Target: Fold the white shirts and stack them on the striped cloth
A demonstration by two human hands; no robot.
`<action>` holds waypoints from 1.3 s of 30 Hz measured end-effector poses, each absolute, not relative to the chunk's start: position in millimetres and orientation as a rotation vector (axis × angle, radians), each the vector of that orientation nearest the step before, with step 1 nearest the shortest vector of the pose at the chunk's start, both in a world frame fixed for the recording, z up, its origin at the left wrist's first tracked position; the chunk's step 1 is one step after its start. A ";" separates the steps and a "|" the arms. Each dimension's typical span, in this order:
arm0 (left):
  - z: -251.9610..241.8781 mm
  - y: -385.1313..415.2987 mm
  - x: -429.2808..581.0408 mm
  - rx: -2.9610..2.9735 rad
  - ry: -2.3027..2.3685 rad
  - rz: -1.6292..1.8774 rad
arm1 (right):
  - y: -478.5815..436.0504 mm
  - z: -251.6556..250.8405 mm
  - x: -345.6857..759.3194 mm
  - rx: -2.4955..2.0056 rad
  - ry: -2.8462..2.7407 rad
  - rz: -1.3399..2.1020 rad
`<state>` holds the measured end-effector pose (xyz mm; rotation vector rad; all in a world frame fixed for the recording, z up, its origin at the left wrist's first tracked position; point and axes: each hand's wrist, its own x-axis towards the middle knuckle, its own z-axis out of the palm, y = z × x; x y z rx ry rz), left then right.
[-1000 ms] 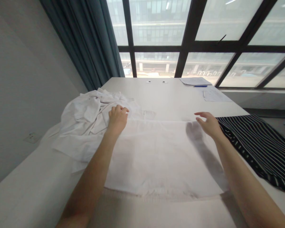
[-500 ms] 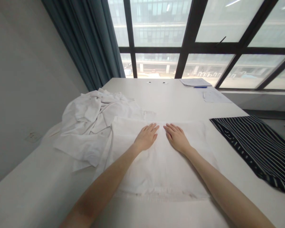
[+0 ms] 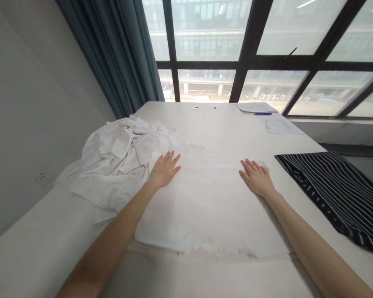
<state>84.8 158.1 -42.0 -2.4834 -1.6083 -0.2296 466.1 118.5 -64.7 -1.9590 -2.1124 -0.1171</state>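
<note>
A white cloth [image 3: 205, 203], perhaps a folded garment, lies spread flat on the white table before me. My left hand [image 3: 165, 169] rests palm down near its far left corner, fingers spread. Near the far right corner, my right hand [image 3: 255, 176] is likewise laid flat with fingers stretched out. Neither hand grips anything. Beside my left hand is a crumpled heap of white clothing [image 3: 112, 149], touching or overlapping the cloth's left side; which of these I cannot tell. Gathered fabric with small dark marks runs along the cloth's near edge.
To the right lies a black garment with white stripes [image 3: 338, 190], hanging past the table's edge. Papers [image 3: 256, 107] and a blue pen [image 3: 262, 114] are at the far right of the table [image 3: 214, 128]. A blue curtain [image 3: 121, 54] and windows stand behind; a wall is at left.
My hands have slid apart from the cloth's middle, the left one leftward and the right one rightward. The cloth's surface looks smoother and its left side flatter.
</note>
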 end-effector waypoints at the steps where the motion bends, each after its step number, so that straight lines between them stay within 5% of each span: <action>1: -42.8 158.8 81.6 -2.457 -1.626 -0.253 | 118.5 -65.7 468.8 -1.967 -2.092 -0.133; 18: -40.0 119.8 141.3 -2.831 -1.343 -0.294 | 115.7 -51.1 440.2 -1.372 -2.379 -0.061; 39: -40.8 160.9 68.6 -2.503 -1.682 -0.140 | 116.8 -63.8 476.6 -2.038 -2.209 -0.047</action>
